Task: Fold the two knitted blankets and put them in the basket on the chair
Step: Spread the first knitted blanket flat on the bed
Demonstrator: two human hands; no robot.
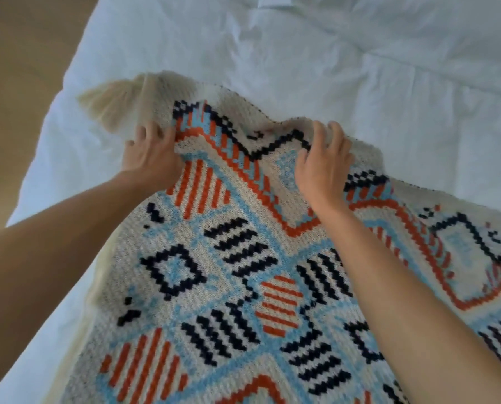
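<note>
One knitted blanket (231, 287) lies spread over the bed, cream with orange, light-blue and dark-navy geometric patterns and a cream tassel (109, 103) at its far left corner. My left hand (151, 154) pinches the blanket's far edge near that corner. My right hand (323, 164) grips the same far edge further right, fingers curled over the raised fabric. The edge between both hands is lifted and rumpled. A second blanket, the basket and the chair are out of view.
The blanket rests on a white, wrinkled bed sheet (331, 53) that fills the top and right. The bed's left edge (54, 112) runs diagonally, with tan floor (16, 68) beyond it at the upper left.
</note>
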